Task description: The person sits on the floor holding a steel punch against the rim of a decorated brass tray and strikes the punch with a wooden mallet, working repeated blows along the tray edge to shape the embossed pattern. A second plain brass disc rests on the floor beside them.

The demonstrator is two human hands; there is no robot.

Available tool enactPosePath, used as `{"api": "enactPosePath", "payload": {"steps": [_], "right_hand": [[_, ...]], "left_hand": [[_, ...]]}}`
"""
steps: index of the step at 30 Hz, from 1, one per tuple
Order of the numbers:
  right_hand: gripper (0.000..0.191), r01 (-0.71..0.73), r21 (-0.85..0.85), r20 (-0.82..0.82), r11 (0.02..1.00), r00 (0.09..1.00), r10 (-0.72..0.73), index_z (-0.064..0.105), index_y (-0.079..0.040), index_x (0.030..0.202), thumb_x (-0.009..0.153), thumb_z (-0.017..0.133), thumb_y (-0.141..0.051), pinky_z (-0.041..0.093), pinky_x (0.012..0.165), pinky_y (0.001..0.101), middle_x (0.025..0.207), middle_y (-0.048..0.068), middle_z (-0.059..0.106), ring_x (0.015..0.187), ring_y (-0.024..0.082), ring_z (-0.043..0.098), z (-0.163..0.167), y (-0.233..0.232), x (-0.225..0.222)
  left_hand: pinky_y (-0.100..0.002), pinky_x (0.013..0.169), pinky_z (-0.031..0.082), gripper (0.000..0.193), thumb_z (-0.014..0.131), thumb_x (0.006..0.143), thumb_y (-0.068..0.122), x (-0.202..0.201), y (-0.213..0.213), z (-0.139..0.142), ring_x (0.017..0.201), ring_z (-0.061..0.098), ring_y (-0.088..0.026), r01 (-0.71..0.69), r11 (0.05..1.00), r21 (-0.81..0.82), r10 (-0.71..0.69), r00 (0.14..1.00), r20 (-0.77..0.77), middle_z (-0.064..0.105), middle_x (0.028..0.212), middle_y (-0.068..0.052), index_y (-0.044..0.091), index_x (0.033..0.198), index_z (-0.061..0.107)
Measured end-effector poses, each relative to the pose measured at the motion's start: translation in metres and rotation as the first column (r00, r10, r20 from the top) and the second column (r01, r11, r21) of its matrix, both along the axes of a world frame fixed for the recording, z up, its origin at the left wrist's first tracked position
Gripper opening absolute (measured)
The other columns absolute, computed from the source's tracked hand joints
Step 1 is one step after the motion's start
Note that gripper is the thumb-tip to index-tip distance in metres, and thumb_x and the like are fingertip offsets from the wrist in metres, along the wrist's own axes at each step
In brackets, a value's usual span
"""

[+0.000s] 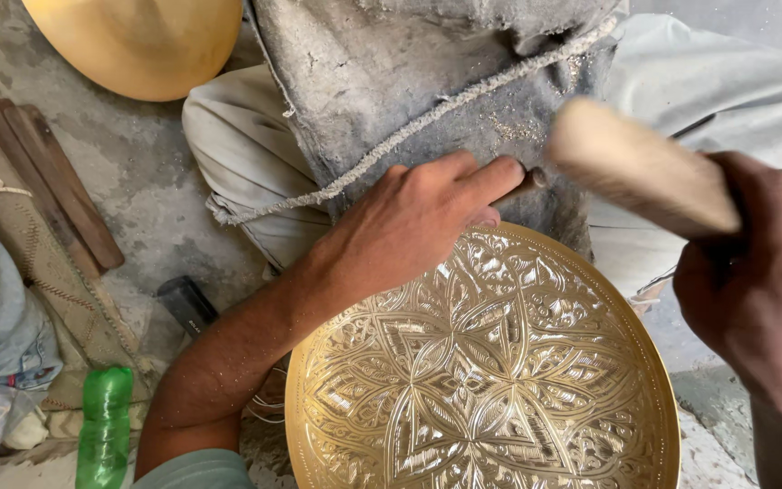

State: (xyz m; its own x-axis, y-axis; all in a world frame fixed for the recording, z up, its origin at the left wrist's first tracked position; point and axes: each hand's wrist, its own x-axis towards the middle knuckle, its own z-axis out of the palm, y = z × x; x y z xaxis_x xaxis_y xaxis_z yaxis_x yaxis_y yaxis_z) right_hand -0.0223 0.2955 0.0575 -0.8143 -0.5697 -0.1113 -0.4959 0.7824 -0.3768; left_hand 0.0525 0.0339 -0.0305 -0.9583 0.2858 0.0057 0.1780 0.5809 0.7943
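Observation:
A round brass tray (500, 380) with a dense engraved star and leaf pattern lies in front of me, tilted toward my lap. My left hand (409, 222) rests on its upper rim, fingers closed around a thin metal chisel (529, 181) whose top end pokes out past my fingertips. My right hand (753, 281) at the right grips a pale wooden mallet (640, 167), blurred, its head hanging just right of the chisel's top.
A grey dusty cloth (427, 81) covers my lap. A plain brass dish (138, 41) sits at the top left. Wooden sticks (47, 181), a dark hammer head (187, 303) and a green plastic bottle (106, 426) lie on the concrete floor at the left.

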Motion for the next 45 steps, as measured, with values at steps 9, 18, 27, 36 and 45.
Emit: {"api": "enactPosePath", "payload": {"steps": [9,18,27,36,45], "right_hand": [[0.052,0.127,-0.067,0.133,0.99,0.984,-0.118,0.046,0.012,0.137,0.088,0.063,0.015,0.052,0.064,0.0381,0.104,0.027,0.064,0.074,0.033,0.064,-0.005,0.005,0.005],[0.044,0.177,-0.071,0.154,0.982,0.974,-0.165,0.043,0.008,0.136,0.096,0.062,0.01,0.054,0.067,0.0316,0.105,0.022,0.065,0.083,0.025,0.067,-0.019,0.021,0.008],[0.044,0.054,-0.13,0.05,0.99,0.998,-0.048,0.048,0.009,0.13,0.088,0.063,0.013,0.058,0.081,0.0385,0.109,0.022,0.065,0.096,0.029,0.066,-0.004,0.001,0.004],[0.054,-0.039,0.078,-0.051,0.996,0.998,0.043,0.052,0.011,0.133,0.081,0.061,0.015,0.056,0.073,0.0387,0.1,0.026,0.065,0.082,0.032,0.065,0.01,-0.003,-0.001],[0.054,-0.069,0.032,0.021,0.997,0.997,0.068,0.053,0.012,0.134,0.08,0.058,0.016,0.057,0.078,0.0391,0.103,0.027,0.065,0.087,0.033,0.067,0.012,-0.004,-0.008]], "left_hand": [[-0.022,0.05,0.061,0.027,0.063,0.101,0.011,0.004,-0.002,0.0,0.072,0.073,-0.019,-0.039,0.996,0.076,0.041,0.999,-0.024,0.065,0.084,-0.012,0.006,0.128,0.06],[-0.023,0.047,0.056,0.023,0.058,0.108,0.002,0.004,-0.004,0.001,0.072,0.073,-0.016,-0.029,1.0,-0.004,0.029,1.0,0.01,0.067,0.091,-0.014,0.006,0.13,0.059],[-0.027,0.054,0.063,0.026,0.065,0.101,0.014,0.006,-0.007,0.005,0.073,0.074,-0.02,-0.076,0.997,0.033,0.076,0.997,0.003,0.066,0.084,-0.01,0.008,0.126,0.06],[-0.028,0.066,0.065,0.026,0.059,0.11,0.023,0.008,-0.006,-0.005,0.084,0.073,-0.021,-0.193,0.944,0.268,0.231,0.966,-0.119,0.069,0.098,-0.012,0.002,0.124,0.052],[-0.031,0.057,0.061,0.029,0.061,0.108,0.031,0.011,-0.003,-0.018,0.074,0.067,-0.018,-0.237,0.946,0.221,0.245,0.97,-0.009,0.065,0.09,-0.01,0.004,0.111,0.051]]}}
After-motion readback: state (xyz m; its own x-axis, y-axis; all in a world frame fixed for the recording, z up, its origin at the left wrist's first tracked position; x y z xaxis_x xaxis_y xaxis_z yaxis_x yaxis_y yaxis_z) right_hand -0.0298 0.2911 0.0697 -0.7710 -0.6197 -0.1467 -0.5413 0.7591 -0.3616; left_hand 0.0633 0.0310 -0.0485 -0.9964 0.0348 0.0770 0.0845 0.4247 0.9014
